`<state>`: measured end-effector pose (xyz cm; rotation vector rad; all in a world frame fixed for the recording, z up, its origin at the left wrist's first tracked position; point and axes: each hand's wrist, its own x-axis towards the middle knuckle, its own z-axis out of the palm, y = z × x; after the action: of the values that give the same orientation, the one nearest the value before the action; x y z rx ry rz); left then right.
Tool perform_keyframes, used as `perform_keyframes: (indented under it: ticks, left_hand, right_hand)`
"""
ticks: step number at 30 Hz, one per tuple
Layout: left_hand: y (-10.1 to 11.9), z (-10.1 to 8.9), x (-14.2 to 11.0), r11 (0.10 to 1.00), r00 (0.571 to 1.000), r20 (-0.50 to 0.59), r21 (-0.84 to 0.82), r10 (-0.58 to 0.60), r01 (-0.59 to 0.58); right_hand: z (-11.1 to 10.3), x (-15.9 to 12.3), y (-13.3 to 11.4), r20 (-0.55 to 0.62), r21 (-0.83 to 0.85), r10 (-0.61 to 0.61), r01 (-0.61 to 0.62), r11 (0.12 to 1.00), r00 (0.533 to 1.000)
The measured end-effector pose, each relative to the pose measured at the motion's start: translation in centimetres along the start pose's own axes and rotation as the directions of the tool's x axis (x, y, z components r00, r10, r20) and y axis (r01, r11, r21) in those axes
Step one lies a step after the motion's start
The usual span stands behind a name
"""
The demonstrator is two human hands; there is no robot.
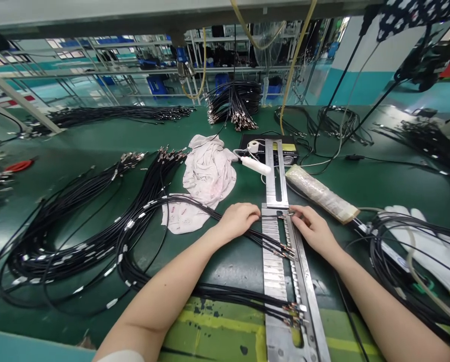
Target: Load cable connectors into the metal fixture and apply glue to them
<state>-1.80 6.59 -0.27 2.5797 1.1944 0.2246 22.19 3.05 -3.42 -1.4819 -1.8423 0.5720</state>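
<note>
My left hand (240, 219) pinches a thin black cable (269, 216) near its end, above the slotted metal fixture (272, 279). At the other side of the fixture, my right hand (312, 229) has its thumb and fingertips closed at the metal connector (287, 215) on that cable's tip. Just below, a bunch of cable ends (275, 245) lies across the fixture with connectors toward its right rail. Nearer to me, another group of cable ends (247, 297) rests over it. Their cables, with white labels, loop away to the left.
Left lies a large cable bundle (93, 254); a crumpled white cloth (209, 173) is behind it. A black box (246, 139), white stick-like device (255, 165) and plastic-wrapped block (321, 193) sit beyond the fixture. White gloves (432, 241) and coiled cables lie right. Hoses hang overhead.
</note>
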Motion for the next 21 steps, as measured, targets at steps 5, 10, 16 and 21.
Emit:
perform_keyframes:
  ticks: [5, 10, 16, 21]
  left_hand:
    - [-0.17, 0.58, 0.17, 0.994, 0.996, -0.078, 0.1, -0.03, 0.038]
    - [-0.18, 0.72, 0.16, 0.981, 0.995, -0.09, 0.193, 0.05, -0.032]
    - [-0.05, 0.96, 0.02, 0.933, 0.98, -0.103, 0.337, 0.169, -0.125]
    - [0.0, 1.1, 0.01, 0.861, 0.947, -0.166, 0.48, 0.276, -0.167]
  right_hand:
    - [0.05, 0.22, 0.48, -0.021, 0.062, 0.044, -0.042, 0.997, 0.999]
    - [0.16, 0.32, 0.52, -0.013, 0.074, 0.034, -0.033, 0.997, 0.999]
    - [0.26, 0.24, 0.71, -0.006, 0.058, 0.016, -0.015, 0.998, 1.0]
    - [0.44, 0.07, 0.69, 0.0, 0.015, -0.007, 0.007, 1.0, 1.0]
